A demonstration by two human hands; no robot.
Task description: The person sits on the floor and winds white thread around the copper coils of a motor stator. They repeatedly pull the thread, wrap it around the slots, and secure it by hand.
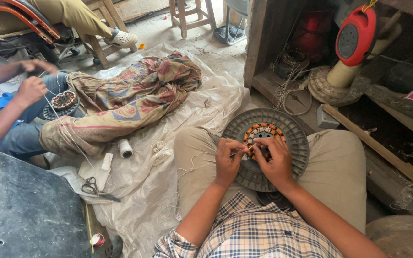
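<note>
Head view, lap: the round grey ribbed plastic disc with a ring of copper coils rests on the person's thighs, tilted a little toward the body, so both hands reach the coils without stretching.
Head view, left hand: the left hand has its fingers pinched together on a thin white thread at the near edge of the coil ring; the thread trails off to the left over the knee.
Head view, right hand: the right hand lies on the coil ring with fingers curled and closed on the coils, it seems to steady them.
Head view, floor: a small white thread spool and black-handled scissors lie on the clear plastic sheet, near the left side for easy reach.
Head view, far left: a co-worker's hands pull thread above another coil ring.
</note>
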